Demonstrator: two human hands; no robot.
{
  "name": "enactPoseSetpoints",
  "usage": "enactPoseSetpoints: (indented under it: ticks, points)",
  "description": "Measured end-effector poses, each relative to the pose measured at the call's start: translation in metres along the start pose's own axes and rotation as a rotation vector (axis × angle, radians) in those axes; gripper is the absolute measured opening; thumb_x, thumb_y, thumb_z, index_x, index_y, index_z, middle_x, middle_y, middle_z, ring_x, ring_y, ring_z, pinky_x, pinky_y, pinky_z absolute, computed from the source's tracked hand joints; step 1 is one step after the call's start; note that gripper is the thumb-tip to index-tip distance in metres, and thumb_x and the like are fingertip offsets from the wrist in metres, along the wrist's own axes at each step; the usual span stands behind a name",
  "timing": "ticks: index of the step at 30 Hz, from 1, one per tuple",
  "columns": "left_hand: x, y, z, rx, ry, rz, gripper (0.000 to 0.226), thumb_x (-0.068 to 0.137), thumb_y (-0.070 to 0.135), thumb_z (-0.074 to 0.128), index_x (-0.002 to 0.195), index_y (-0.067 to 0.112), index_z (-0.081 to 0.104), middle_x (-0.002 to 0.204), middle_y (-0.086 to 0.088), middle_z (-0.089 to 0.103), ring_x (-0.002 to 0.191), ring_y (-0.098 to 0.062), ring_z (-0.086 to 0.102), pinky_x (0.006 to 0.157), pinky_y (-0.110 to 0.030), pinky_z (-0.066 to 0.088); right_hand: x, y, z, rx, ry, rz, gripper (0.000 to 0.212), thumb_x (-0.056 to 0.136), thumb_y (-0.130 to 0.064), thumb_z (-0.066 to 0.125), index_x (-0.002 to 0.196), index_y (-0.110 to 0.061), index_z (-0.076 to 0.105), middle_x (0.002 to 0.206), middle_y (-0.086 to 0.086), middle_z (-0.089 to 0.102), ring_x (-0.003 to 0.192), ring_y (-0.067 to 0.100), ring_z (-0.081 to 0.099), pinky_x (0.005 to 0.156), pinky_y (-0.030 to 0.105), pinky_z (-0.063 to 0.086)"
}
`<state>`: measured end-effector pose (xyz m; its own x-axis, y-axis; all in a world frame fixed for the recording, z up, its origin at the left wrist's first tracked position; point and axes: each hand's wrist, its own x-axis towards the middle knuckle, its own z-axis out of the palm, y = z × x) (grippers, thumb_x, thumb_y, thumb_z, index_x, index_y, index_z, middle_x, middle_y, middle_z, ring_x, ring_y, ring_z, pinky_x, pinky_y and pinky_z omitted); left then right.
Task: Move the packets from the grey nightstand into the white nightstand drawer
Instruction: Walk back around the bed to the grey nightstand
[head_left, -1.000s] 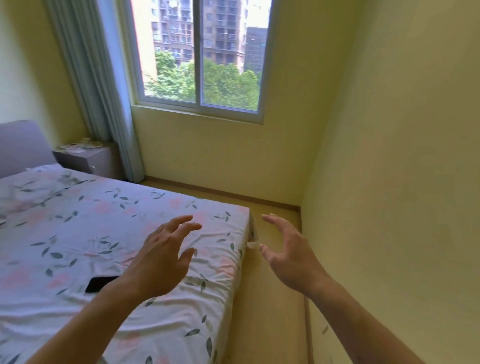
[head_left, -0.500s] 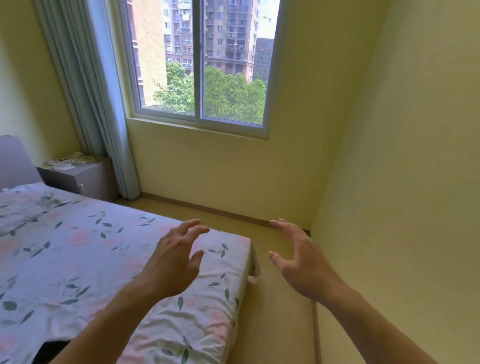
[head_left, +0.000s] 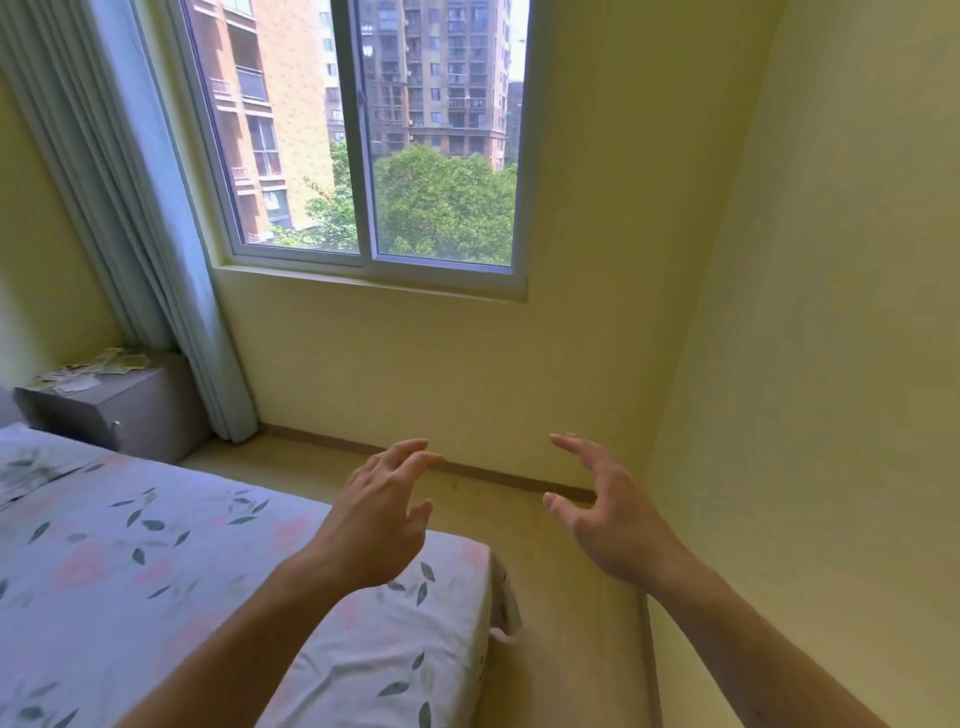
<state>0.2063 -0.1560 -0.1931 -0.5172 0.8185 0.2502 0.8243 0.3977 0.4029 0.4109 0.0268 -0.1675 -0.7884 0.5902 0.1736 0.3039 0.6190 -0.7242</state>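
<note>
The grey nightstand (head_left: 140, 415) stands at the far left, beside the curtain. Several pale packets (head_left: 96, 366) lie scattered on its top. My left hand (head_left: 379, 525) hovers over the foot corner of the bed, fingers spread and loosely bent, holding nothing. My right hand (head_left: 608, 514) is raised over the floor strip near the right wall, also spread and empty. Both hands are far from the nightstand. No white nightstand is in view.
A bed (head_left: 156, 571) with a floral sheet fills the lower left. A narrow wooden floor strip (head_left: 571, 649) runs between the bed and the yellow right wall (head_left: 805, 415). A window (head_left: 374, 156) and a pale curtain (head_left: 145, 234) are ahead.
The view has advanced along the bed and tilted up, so the nightstand and window look closer. A dark phone on the bed has left the view. Both hands stayed raised and empty.
</note>
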Motion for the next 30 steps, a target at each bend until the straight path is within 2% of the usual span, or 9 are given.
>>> enactPoseSetpoints:
  ticks: [4, 9, 14, 18, 21, 26, 28, 30]
  points:
    - [0.072, -0.019, 0.022, 0.023, 0.037, -0.104, 0.051, 0.097, 0.026, 0.06, 0.144, 0.037, 0.045, 0.157, 0.018, 0.033, 0.144, -0.012, 0.034, 0.119, -0.036, 0.031, 0.094, 0.044, -0.005, 0.022, -0.074, -0.036, 0.065, 0.095, -0.028, 0.069, 0.151, -0.039, 0.038, 0.159, -0.015, 0.034, 0.148, 0.005, 0.028, 0.121, 0.028, 0.023]
    - [0.146, -0.031, 0.041, 0.031, 0.096, -0.259, 0.049, 0.097, 0.028, 0.06, 0.144, 0.036, 0.046, 0.158, 0.017, 0.033, 0.145, -0.01, 0.031, 0.12, -0.036, 0.03, 0.206, 0.086, -0.018, 0.039, -0.194, -0.091, 0.064, 0.095, -0.027, 0.07, 0.15, -0.037, 0.041, 0.158, -0.016, 0.035, 0.149, 0.006, 0.029, 0.123, 0.031, 0.024]
    - [0.195, -0.047, 0.046, 0.048, 0.152, -0.398, 0.051, 0.098, 0.031, 0.06, 0.145, 0.039, 0.043, 0.159, 0.018, 0.029, 0.146, -0.009, 0.029, 0.12, -0.035, 0.028, 0.31, 0.095, -0.011, 0.077, -0.298, -0.158, 0.064, 0.094, -0.026, 0.071, 0.149, -0.039, 0.042, 0.158, -0.017, 0.036, 0.147, 0.007, 0.032, 0.123, 0.041, 0.031]
    - [0.248, -0.076, 0.057, 0.051, 0.201, -0.506, 0.051, 0.098, 0.029, 0.06, 0.145, 0.038, 0.044, 0.158, 0.016, 0.031, 0.145, -0.01, 0.031, 0.119, -0.034, 0.028, 0.391, 0.107, 0.005, 0.086, -0.348, -0.231, 0.064, 0.092, -0.026, 0.071, 0.148, -0.041, 0.043, 0.157, -0.021, 0.036, 0.145, 0.003, 0.033, 0.121, 0.041, 0.034]
    - [0.313, -0.096, 0.076, 0.024, 0.252, -0.512, 0.05, 0.097, 0.027, 0.061, 0.144, 0.037, 0.045, 0.157, 0.015, 0.033, 0.143, -0.01, 0.032, 0.118, -0.031, 0.027, 0.454, 0.119, 0.02, 0.077, -0.357, -0.263, 0.064, 0.092, -0.025, 0.071, 0.148, -0.041, 0.044, 0.158, -0.02, 0.035, 0.145, 0.001, 0.032, 0.122, 0.037, 0.032]
    - [0.432, -0.134, 0.106, -0.039, 0.276, -0.501, 0.05, 0.096, 0.025, 0.06, 0.144, 0.034, 0.047, 0.156, 0.013, 0.034, 0.143, -0.01, 0.03, 0.118, -0.029, 0.024, 0.558, 0.146, 0.023, 0.034, -0.399, -0.28, 0.063, 0.094, -0.027, 0.069, 0.148, -0.044, 0.041, 0.157, -0.026, 0.03, 0.142, -0.007, 0.027, 0.118, 0.021, 0.021]
    - [0.482, -0.147, 0.114, -0.048, 0.258, -0.489, 0.05, 0.096, 0.026, 0.059, 0.144, 0.033, 0.046, 0.157, 0.011, 0.033, 0.144, -0.012, 0.029, 0.119, -0.031, 0.025, 0.599, 0.159, 0.015, 0.025, -0.389, -0.27, 0.064, 0.094, -0.027, 0.07, 0.147, -0.045, 0.041, 0.157, -0.027, 0.03, 0.142, -0.008, 0.027, 0.119, 0.022, 0.021]
    - [0.531, -0.155, 0.118, -0.055, 0.234, -0.471, 0.051, 0.097, 0.025, 0.059, 0.146, 0.031, 0.046, 0.158, 0.009, 0.032, 0.145, -0.014, 0.029, 0.12, -0.033, 0.025, 0.643, 0.174, 0.005, 0.009, -0.338, -0.252, 0.065, 0.092, -0.026, 0.072, 0.147, -0.043, 0.043, 0.157, -0.024, 0.034, 0.143, -0.004, 0.03, 0.123, 0.03, 0.026]
